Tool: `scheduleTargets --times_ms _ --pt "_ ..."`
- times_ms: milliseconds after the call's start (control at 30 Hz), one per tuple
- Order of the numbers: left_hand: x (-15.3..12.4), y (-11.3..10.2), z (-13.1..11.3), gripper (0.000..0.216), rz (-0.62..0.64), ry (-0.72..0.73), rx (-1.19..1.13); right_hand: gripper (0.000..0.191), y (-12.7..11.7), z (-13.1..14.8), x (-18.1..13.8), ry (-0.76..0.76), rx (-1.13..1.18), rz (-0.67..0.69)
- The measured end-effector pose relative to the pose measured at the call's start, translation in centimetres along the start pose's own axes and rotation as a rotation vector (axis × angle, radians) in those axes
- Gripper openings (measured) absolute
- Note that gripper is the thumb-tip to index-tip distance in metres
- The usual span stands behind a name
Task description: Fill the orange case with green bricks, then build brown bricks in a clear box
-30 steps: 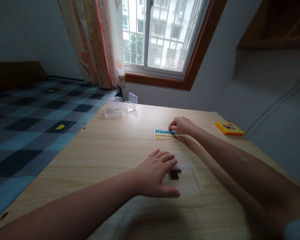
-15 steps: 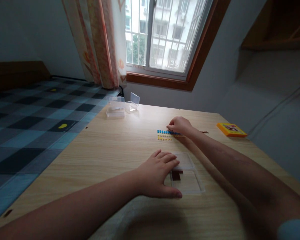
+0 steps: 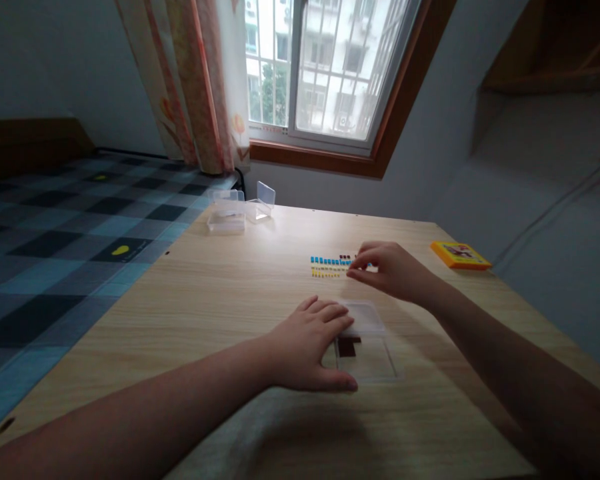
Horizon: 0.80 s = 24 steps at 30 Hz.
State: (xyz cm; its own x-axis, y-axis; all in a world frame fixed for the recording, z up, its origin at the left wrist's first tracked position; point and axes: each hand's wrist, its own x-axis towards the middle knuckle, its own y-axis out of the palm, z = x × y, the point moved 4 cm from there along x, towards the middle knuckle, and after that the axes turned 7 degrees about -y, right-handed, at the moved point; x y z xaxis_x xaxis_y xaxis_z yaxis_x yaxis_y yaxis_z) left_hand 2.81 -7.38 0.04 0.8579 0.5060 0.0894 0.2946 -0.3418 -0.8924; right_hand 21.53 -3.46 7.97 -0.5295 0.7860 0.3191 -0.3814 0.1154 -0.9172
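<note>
My left hand (image 3: 313, 348) lies with its fingers spread over the left side of an open clear plastic box (image 3: 375, 357). Dark brown pieces (image 3: 347, 347) sit together in the left part of that box. Thumb and forefinger of my right hand (image 3: 387, 270) are pinched together just beyond the box; anything between them is too small to make out. Beside those fingertips run rows of tiny blue pieces (image 3: 325, 261) and yellow pieces (image 3: 323, 273). A few dark brown bits (image 3: 345, 257) lie behind the blue row, partly hidden by the right hand.
Two clear open boxes (image 3: 227, 217) stand at the table's far left corner. A flat yellow-orange box (image 3: 460, 255) lies near the right edge. The wooden table (image 3: 205, 313) meets a bed with a checked cover (image 3: 70, 267) on the left.
My right hand has come nearer and a little right, from the dark brown row to the end of the yellow rows. My left hand stays spread at the box.
</note>
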Motion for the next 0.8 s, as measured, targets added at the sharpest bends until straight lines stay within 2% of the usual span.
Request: scheduleTargets --times_ms 100,233,400,500,667,800 --pt "0.1 -0.1 -0.1 0.091 0.001 -0.007 0.008 0.018 -0.5 2.7 -5.4 -0.186 0.141 0.057" --pt "0.2 -0.1 0.0 0.093 0.020 -0.013 0.019 0.017 0.7 3.9 -9.1 -0.174 0.153 0.113" --pt "0.2 -0.2 0.0 0.093 0.014 -0.012 0.030 0.017 3.3 4.1 -9.1 -0.198 0.094 0.184" --pt "0.3 -0.2 0.0 0.094 0.023 -0.009 0.033 0.022 4.1 4.1 -8.9 -0.202 0.061 0.173" --pt "0.3 -0.3 0.0 0.093 0.034 -0.014 0.029 0.021 3.2 3.9 -9.0 -0.202 0.090 0.135" --pt "0.3 -0.3 0.0 0.092 0.031 -0.006 0.018 0.020 2.2 3.7 -9.2 -0.263 0.138 0.183"
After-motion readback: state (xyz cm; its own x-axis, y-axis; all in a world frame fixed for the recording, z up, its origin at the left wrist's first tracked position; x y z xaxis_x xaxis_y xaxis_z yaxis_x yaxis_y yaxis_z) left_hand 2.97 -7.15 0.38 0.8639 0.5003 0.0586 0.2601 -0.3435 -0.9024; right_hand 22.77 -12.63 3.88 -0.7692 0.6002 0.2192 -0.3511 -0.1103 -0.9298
